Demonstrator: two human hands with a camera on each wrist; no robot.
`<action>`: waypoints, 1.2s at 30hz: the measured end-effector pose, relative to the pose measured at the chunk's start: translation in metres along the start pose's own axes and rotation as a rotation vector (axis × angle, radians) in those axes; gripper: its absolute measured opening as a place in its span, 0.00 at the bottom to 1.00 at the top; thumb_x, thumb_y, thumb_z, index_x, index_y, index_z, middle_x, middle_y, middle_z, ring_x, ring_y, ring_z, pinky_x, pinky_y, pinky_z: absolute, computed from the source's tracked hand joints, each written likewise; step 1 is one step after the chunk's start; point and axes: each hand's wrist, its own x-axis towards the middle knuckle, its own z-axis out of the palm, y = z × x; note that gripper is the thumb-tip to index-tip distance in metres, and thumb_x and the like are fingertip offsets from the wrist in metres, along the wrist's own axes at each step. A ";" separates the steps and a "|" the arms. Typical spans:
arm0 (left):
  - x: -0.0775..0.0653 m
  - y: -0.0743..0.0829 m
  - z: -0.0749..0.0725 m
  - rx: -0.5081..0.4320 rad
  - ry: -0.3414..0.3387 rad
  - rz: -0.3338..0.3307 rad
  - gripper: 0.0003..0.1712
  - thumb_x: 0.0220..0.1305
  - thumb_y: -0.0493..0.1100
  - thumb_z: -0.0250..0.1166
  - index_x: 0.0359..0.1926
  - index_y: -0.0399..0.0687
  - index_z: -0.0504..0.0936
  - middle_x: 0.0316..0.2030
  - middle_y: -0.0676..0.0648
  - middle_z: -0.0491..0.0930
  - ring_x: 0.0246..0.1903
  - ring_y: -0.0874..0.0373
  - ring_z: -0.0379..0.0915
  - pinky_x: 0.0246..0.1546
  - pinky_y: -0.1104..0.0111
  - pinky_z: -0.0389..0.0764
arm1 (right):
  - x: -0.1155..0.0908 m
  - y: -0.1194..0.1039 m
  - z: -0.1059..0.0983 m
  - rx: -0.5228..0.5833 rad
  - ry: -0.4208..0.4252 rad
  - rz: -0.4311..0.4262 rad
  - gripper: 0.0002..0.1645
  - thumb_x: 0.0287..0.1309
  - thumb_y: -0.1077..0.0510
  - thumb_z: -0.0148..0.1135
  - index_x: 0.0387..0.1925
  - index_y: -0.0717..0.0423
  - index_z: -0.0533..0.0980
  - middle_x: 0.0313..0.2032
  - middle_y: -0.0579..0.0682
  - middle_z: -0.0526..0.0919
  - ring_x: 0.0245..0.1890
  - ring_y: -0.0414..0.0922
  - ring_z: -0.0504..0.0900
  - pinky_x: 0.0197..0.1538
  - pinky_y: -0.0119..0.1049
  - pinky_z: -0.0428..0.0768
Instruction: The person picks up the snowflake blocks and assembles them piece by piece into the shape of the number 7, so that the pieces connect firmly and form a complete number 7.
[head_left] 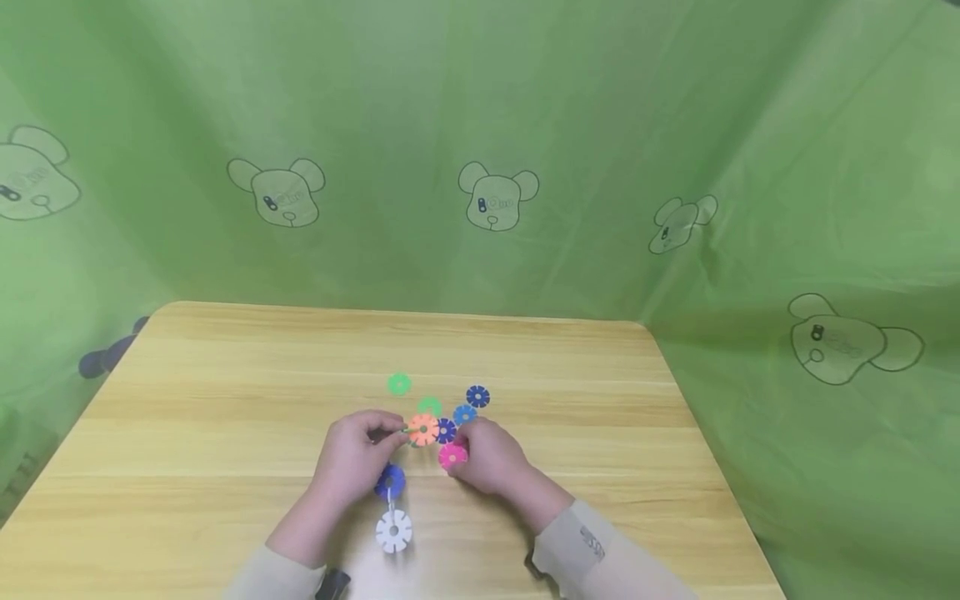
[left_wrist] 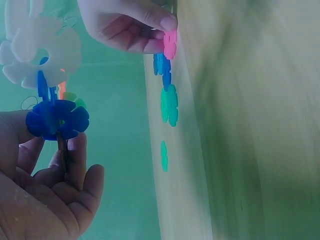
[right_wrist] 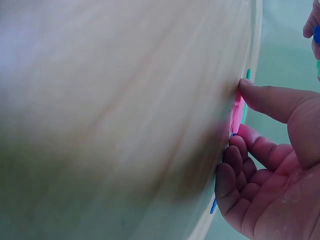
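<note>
One pink slotted disc [head_left: 453,457], perhaps plastic, pinched in right fingers [right_wrist: 262,145]

Cream sleeves [head_left: 618,562], grey lettering [head_left: 592,542], black wrist gear [head_left: 333,584]

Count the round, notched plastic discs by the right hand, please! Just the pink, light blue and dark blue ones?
Pink disc, pinched by the right hand: 1
Light blue disc: 1
Dark blue discs: 2
Total: 4
</note>
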 end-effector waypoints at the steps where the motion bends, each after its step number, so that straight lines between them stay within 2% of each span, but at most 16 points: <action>1: 0.000 0.000 0.000 0.001 -0.001 -0.001 0.03 0.65 0.36 0.75 0.39 0.46 0.91 0.48 0.44 0.89 0.54 0.43 0.84 0.60 0.46 0.83 | 0.000 0.001 0.000 0.008 0.001 0.000 0.24 0.50 0.55 0.83 0.45 0.62 0.84 0.39 0.51 0.85 0.40 0.49 0.83 0.50 0.49 0.86; 9: -0.002 0.001 0.001 0.003 0.002 -0.010 0.03 0.64 0.36 0.75 0.39 0.46 0.90 0.48 0.44 0.90 0.52 0.44 0.85 0.59 0.47 0.84 | -0.005 0.004 -0.003 0.059 0.005 0.008 0.20 0.47 0.56 0.84 0.38 0.54 0.81 0.31 0.43 0.79 0.32 0.43 0.77 0.40 0.40 0.82; 15: -0.003 0.001 0.002 -0.012 -0.011 -0.029 0.03 0.65 0.36 0.75 0.39 0.47 0.90 0.48 0.45 0.89 0.54 0.43 0.84 0.61 0.46 0.82 | -0.012 0.008 -0.008 0.225 -0.009 0.005 0.14 0.54 0.62 0.80 0.33 0.52 0.79 0.28 0.43 0.79 0.29 0.42 0.77 0.34 0.34 0.81; 20: -0.003 0.000 0.003 -0.011 -0.019 -0.035 0.03 0.65 0.37 0.75 0.39 0.47 0.90 0.48 0.46 0.89 0.54 0.44 0.84 0.61 0.45 0.81 | -0.016 0.016 -0.011 0.375 -0.020 -0.007 0.11 0.55 0.63 0.79 0.32 0.53 0.81 0.28 0.45 0.81 0.29 0.43 0.79 0.34 0.34 0.83; 25: -0.003 0.000 0.003 -0.003 -0.024 -0.032 0.03 0.65 0.37 0.75 0.39 0.47 0.91 0.48 0.46 0.90 0.53 0.45 0.84 0.60 0.46 0.82 | -0.020 0.022 -0.018 0.469 -0.014 0.007 0.11 0.54 0.61 0.81 0.33 0.55 0.82 0.29 0.47 0.82 0.30 0.44 0.79 0.34 0.34 0.83; 30: -0.003 0.000 0.004 0.003 -0.037 -0.027 0.03 0.65 0.37 0.75 0.39 0.48 0.91 0.48 0.46 0.90 0.52 0.45 0.84 0.60 0.46 0.82 | -0.024 0.021 -0.030 0.583 0.007 0.003 0.09 0.57 0.64 0.78 0.34 0.59 0.82 0.29 0.49 0.83 0.30 0.45 0.80 0.32 0.33 0.84; 36: -0.004 0.000 0.006 0.004 -0.055 -0.014 0.04 0.65 0.36 0.74 0.39 0.48 0.91 0.47 0.47 0.90 0.51 0.47 0.84 0.59 0.47 0.83 | -0.027 0.018 -0.040 0.704 0.051 -0.001 0.08 0.58 0.69 0.75 0.36 0.63 0.82 0.32 0.52 0.85 0.31 0.48 0.85 0.38 0.43 0.90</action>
